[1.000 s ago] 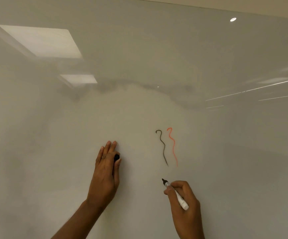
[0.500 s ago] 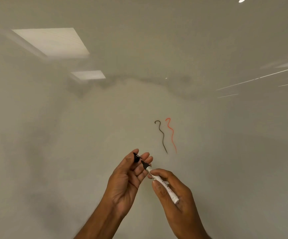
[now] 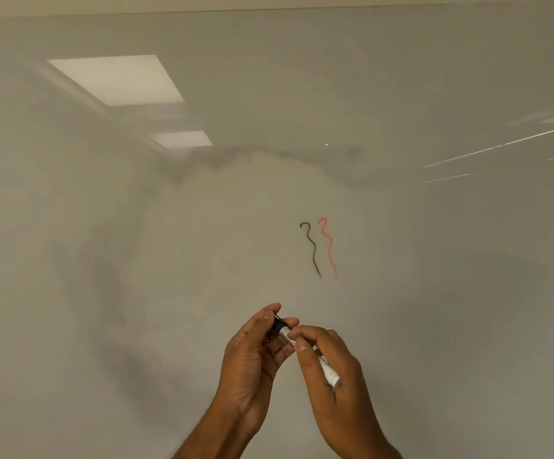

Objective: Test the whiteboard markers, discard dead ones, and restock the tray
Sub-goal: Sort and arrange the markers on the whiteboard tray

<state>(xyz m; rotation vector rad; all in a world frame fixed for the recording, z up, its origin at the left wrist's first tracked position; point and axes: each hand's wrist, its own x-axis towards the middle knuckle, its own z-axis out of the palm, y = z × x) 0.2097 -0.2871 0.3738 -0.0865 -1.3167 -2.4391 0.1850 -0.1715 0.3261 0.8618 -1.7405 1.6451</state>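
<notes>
White marker point(image 3: 329, 371), black cap point(image 3: 279, 324) on.

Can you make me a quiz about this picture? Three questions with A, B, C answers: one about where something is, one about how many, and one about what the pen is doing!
1. Where is the red squiggle compared with the black squiggle?
A. To its right
B. To its left
C. Underneath it

2. How many squiggles are on the whiteboard?
A. One
B. Two
C. Four

3. What is happening to the tip of the marker?
A. It is drawing a line on the board
B. It is tucked into the black cap
C. It is bare and pointing down

Answers:
1 A: the red line sits just right of the black one, side by side.
2 B: only one black and one red line show.
3 B: the left hand pinches the cap against the barrel's end while the right hand grips the marker, and no tip shows.
</notes>
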